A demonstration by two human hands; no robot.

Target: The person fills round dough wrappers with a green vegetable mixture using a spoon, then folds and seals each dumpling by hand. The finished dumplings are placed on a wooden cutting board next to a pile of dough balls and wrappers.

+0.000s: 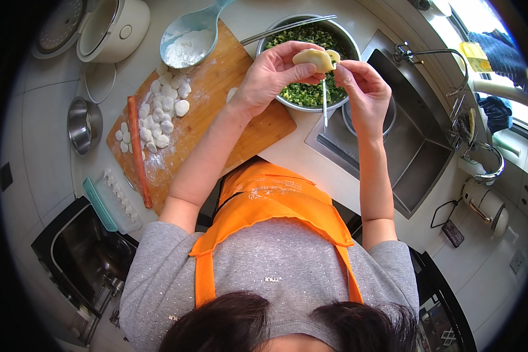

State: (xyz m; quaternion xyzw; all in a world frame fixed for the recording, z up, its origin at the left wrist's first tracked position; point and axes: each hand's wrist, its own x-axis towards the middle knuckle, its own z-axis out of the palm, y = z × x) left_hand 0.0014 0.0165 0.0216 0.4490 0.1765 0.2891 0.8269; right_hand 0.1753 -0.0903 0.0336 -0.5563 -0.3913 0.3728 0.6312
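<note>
A pale, folded dumpling (313, 60) is held above a metal bowl (355, 37) of chopped green filling (306, 94). My left hand (275, 72) grips its body between thumb and fingers. At its right end, where a bit of green filling shows, my right hand (363, 83) pinches the wrapper edge. A metal utensil handle (325, 105) sticks out over the near rim of the bowl. Chopsticks (286, 30) lie across the far side of the same bowl. Part of a white dough piece (231, 93) shows beside my left wrist.
A wooden board (264, 132) carries several floured dough pieces (158, 115) and a rolling pin (138, 152). A blue scoop of flour (189, 46) rests at its far edge. The sink (416, 132) lies right; a rice cooker (119, 33), metal bowls (84, 125) and a plastic container (114, 202) stand left.
</note>
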